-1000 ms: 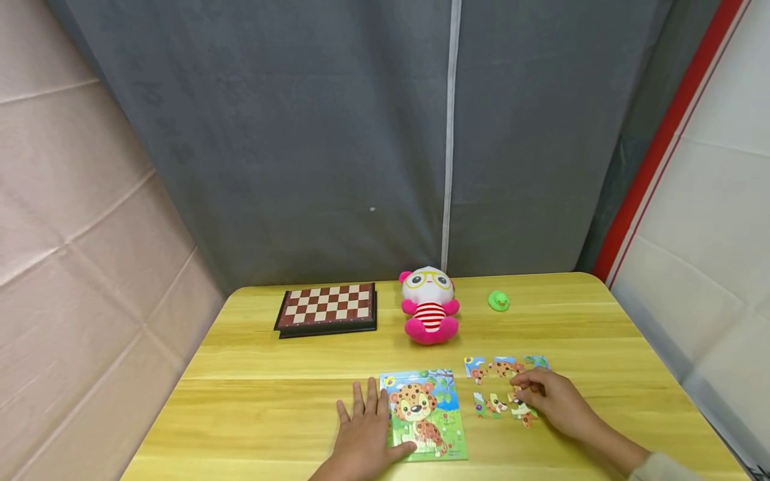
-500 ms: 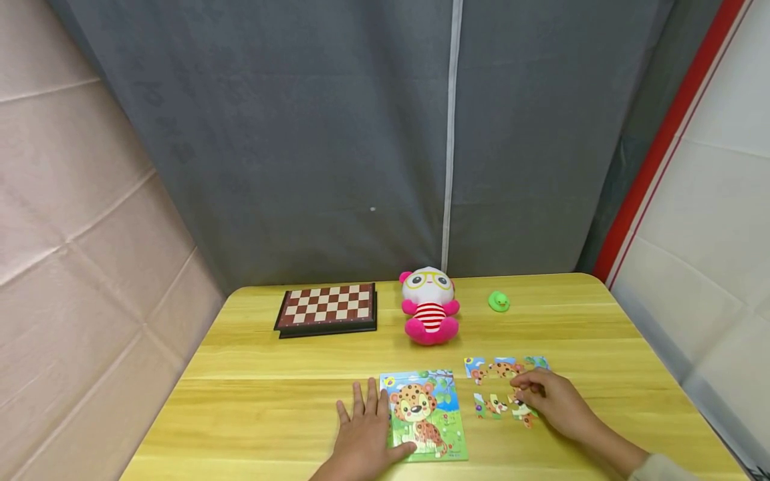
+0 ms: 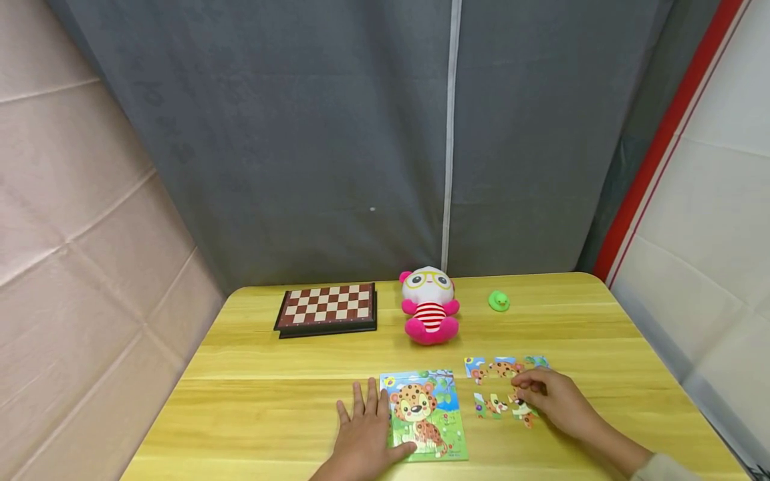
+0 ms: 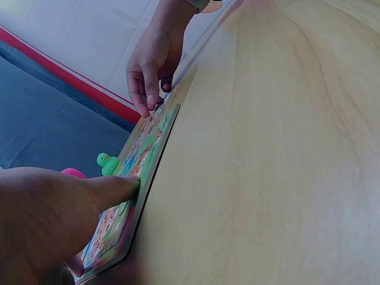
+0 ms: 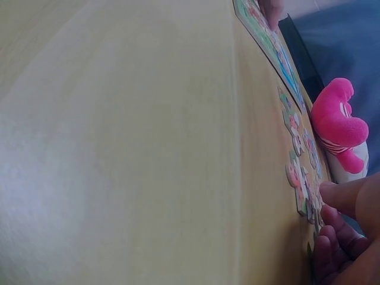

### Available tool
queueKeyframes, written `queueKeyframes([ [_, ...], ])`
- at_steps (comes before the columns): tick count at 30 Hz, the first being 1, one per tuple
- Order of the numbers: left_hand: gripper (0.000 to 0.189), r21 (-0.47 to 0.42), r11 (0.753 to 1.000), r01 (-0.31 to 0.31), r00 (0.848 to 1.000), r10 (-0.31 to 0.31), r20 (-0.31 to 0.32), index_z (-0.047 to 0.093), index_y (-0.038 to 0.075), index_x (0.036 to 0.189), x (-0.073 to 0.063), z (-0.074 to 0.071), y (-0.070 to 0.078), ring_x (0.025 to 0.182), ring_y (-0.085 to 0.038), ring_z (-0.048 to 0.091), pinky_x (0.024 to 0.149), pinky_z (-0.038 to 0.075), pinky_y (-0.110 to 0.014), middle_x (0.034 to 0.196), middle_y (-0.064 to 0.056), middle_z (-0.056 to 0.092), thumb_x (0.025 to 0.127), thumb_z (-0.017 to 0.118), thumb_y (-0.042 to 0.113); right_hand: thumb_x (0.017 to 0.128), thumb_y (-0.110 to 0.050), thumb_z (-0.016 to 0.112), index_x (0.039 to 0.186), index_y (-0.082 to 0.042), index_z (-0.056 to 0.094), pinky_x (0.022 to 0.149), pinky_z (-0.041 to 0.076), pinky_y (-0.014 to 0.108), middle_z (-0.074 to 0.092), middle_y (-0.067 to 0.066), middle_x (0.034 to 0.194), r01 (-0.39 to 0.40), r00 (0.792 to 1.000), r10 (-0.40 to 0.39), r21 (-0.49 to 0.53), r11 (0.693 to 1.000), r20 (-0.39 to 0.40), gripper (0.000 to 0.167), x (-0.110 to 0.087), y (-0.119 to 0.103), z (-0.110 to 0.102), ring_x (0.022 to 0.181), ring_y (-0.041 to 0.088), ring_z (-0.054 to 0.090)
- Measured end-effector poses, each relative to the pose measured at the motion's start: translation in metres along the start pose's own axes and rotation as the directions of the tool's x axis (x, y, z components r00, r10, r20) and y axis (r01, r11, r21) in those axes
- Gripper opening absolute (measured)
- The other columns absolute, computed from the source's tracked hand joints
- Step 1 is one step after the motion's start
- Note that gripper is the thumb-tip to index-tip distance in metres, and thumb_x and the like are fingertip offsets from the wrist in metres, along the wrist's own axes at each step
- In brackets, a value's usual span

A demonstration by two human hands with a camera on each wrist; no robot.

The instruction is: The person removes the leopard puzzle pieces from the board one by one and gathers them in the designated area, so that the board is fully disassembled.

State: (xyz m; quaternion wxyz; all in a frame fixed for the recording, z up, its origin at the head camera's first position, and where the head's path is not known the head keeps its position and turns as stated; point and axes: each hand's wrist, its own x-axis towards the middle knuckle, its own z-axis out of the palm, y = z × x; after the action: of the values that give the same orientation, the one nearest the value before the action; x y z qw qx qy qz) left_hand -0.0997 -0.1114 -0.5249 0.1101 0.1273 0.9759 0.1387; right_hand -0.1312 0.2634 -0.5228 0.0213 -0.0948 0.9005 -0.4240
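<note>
My left hand (image 3: 363, 437) lies with straight, spread fingers over the left side of a leopard-cub jigsaw puzzle (image 3: 430, 421). In the left wrist view its thumb (image 4: 122, 189) presses the puzzle near the edge. To the right, several loose puzzle pieces (image 3: 492, 405) are laid out in two rough rows on the wooden table. My right hand (image 3: 559, 404) is at the right end of these rows, thumb and fingers bent to pinch a puzzle piece low at the tabletop. That piece is mostly hidden by the fingers.
Behind the puzzle sits a pink-and-white plush toy (image 3: 430, 307) with a striped shirt. A folding chessboard (image 3: 327, 308) stands at the back left, and a small green rubber duck (image 3: 498, 301) at the back right. A grey curtain (image 3: 337, 147) hangs beyond the table's far edge.
</note>
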Motion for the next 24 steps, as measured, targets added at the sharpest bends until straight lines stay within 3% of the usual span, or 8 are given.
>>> queueKeyframes([
  [11,0.118,0.013,1.0,-0.002,1.0,0.002,-0.008,0.035,0.0,0.158,0.0,0.001,-0.001,0.152,-0.058,0.006,0.109,0.009,-0.086,0.169,-0.026,0.015,0.081,0.056,0.086,0.09,-0.008,0.078,0.107,-0.009,0.076,0.071,0.055,0.021,0.07,-0.003,0.097,0.038,0.999,-0.038,-0.007,0.999,-0.01,0.018,0.002,-0.004,-0.001,0.083,0.001,0.058],
  [16,0.118,0.022,1.0,-0.006,1.0,0.006,-0.018,0.035,0.001,0.158,0.001,0.004,-0.002,0.152,-0.057,0.007,0.109,0.009,-0.086,0.169,-0.026,0.016,0.08,0.056,0.086,0.091,-0.008,0.077,0.108,-0.006,0.075,0.072,0.057,0.021,0.071,0.001,0.1,0.087,0.996,-0.087,0.031,0.996,0.007,0.018,0.003,-0.005,0.001,0.085,0.001,0.062],
  [24,0.118,0.028,1.0,-0.009,1.0,0.01,-0.027,0.035,0.001,0.158,0.002,0.006,-0.003,0.152,-0.058,0.007,0.108,0.009,-0.086,0.168,-0.026,0.016,0.08,0.056,0.086,0.091,-0.014,0.078,0.113,-0.006,0.075,0.075,0.057,0.021,0.069,0.001,0.103,0.096,0.994,-0.098,0.064,0.993,0.037,0.023,0.008,-0.013,0.009,0.089,0.004,0.062],
])
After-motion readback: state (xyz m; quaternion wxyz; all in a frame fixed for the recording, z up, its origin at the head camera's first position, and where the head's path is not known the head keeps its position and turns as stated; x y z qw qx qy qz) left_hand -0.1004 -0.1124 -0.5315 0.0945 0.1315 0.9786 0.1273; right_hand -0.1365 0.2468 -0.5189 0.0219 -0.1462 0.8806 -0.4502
